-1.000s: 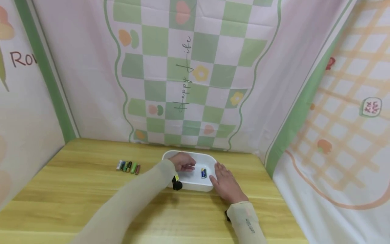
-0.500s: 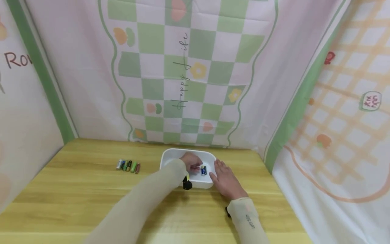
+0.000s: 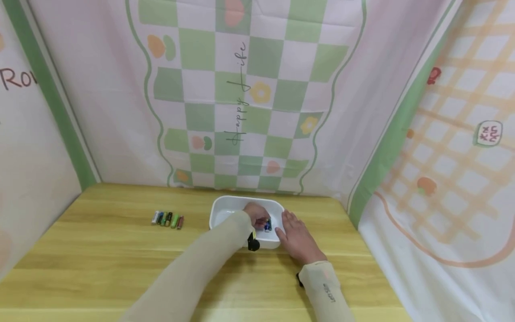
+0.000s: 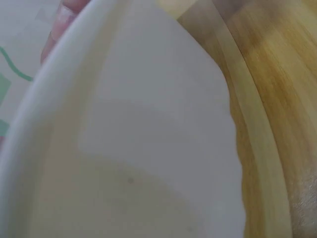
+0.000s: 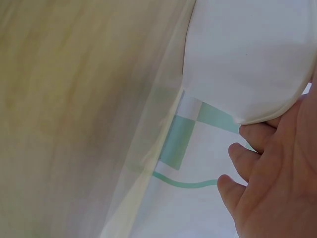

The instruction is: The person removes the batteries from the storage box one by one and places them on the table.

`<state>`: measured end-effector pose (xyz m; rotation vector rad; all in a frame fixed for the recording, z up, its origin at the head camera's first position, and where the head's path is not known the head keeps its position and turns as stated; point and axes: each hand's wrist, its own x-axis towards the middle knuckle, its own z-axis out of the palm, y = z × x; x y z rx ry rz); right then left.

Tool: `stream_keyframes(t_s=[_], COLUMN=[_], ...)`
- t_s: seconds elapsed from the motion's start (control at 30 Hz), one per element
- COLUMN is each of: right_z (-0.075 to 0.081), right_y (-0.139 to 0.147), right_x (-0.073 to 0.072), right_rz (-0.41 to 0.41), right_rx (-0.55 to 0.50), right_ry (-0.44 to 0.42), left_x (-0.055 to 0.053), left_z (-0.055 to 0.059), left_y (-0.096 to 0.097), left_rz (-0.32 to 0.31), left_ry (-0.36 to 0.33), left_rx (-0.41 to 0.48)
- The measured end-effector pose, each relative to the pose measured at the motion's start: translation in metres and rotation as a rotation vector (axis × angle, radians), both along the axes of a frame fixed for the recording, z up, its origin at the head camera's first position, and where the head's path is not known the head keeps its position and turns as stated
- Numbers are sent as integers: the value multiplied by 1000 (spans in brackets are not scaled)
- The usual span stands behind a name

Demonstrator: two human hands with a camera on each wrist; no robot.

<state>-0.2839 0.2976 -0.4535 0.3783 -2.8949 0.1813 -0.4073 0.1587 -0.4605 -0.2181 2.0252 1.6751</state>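
Observation:
A white rectangular tray (image 3: 225, 203) with rounded corners stands near the back of the wooden table. My left hand (image 3: 255, 213) reaches inside it, its fingertips right at a small group of blue and dark batteries (image 3: 268, 226). The hand partly covers them, so whether it pinches one is hidden. In the left wrist view the tray wall (image 4: 148, 124) fills most of the picture, with only fingertips (image 4: 62, 22) showing past the rim. My right hand (image 3: 299, 239) rests against the tray's right end, fingers extended. From the right wrist, the right hand's fingers (image 5: 242, 161) show beside the tray.
Several batteries (image 3: 167, 219), white, green, black and reddish brown, lie in a side-by-side row on the wooden table (image 3: 100, 250), left of the tray. A patterned cloth (image 3: 237, 112) hangs behind the table's back edge, and more cloth hangs at both sides.
My left hand has moved right inside the tray, up to the batteries, and now covers part of them. The right hand stays at the tray's right end.

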Motion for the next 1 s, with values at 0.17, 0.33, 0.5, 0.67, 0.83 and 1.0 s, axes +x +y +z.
stream_keyframes(t_s=[0.17, 0.33, 0.5, 0.67, 0.83, 1.0], right_z=[2, 1, 1, 2, 1, 1], right_y=[-1, 0, -2, -2, -2, -2], right_x=[-2, -3, -1, -1, -1, -2], right_rz=[-3, -6, -10, -22, -21, -10], right_rx=[12, 13, 5, 9, -5, -13], right_ry=[8, 5, -11, -35, -21, -19], left_x=[-2, 6, 17, 20, 11, 1], left_z=[6, 13, 18, 18, 9, -3], left_y=[0, -1, -4, -5, -5, -4], left_rz=[-27, -29, -63, -116, -168, -245], left_ry=[-3, 1, 81, 149, 158, 248], left_rx=[-43, -67, -129, -198, -216, -333])
